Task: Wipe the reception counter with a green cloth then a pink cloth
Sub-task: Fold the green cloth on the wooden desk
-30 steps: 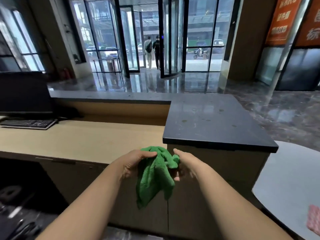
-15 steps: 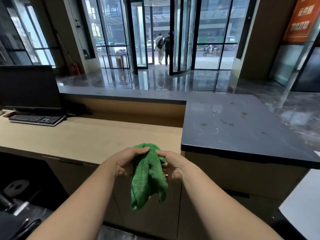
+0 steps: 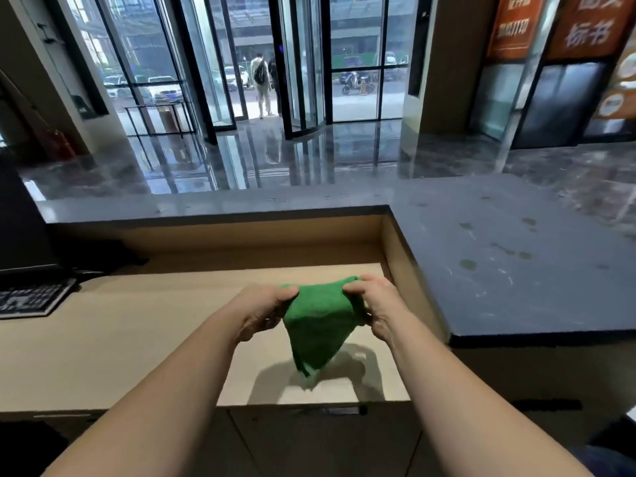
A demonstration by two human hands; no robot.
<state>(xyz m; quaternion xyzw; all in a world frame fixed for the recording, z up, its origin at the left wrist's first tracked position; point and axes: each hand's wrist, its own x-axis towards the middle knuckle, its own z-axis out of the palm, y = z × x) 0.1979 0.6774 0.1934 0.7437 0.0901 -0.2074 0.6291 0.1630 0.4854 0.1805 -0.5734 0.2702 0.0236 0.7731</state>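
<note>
A green cloth (image 3: 318,325) hangs spread between both hands above the beige lower desk (image 3: 137,332). My left hand (image 3: 263,309) pinches its upper left corner. My right hand (image 3: 373,304) pinches its upper right corner. The cloth's lower tip dangles just above the desk and casts a shadow there. The dark raised reception counter (image 3: 509,270) runs along the back and the right side, with small spots on its top. No pink cloth is in view.
A keyboard (image 3: 32,299) and a dark monitor (image 3: 20,222) stand at the left of the desk. Beyond the counter lie a glossy lobby floor, glass doors and two people (image 3: 263,82) standing far off at the entrance.
I have stepped closer to the desk. My hands moved up and apart, and the bunched cloth is now stretched out between them over the desk top.
</note>
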